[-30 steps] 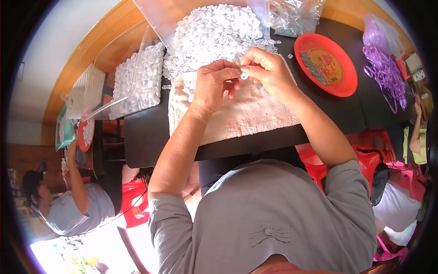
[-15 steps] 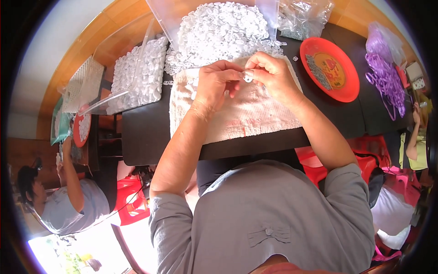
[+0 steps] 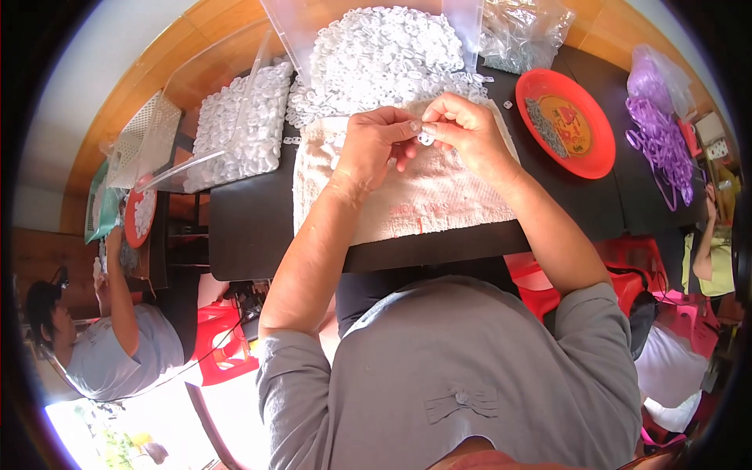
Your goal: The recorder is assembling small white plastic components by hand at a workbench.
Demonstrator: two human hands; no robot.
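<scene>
Above a cream towel (image 3: 407, 207) on the dark table, my two hands meet fingertip to fingertip. A small white plastic piece with holes (image 3: 425, 139) shows just under the fingertips. My right hand (image 3: 468, 135) pinches this piece between thumb and index finger. Closed in a pinch beside it, my left hand (image 3: 374, 145) has its thumb and index tips against the piece's upper edge; anything else between them is too small to make out. Behind the hands, a heap of similar white pieces (image 3: 384, 47) spills from a clear plastic bin (image 3: 283, 35) onto the table.
At left stands a clear box (image 3: 235, 129) of white pieces. A red plate (image 3: 599, 129) with small grey metal parts lies right, near a clear bag (image 3: 521, 31) and purple ribbon straps (image 3: 662, 149). One person (image 3: 117, 337) works at far left; another's arm (image 3: 705, 243) shows far right.
My hands stay nearly in place, with a slight shift of the fingers around the white piece. The whole view has moved a little.
</scene>
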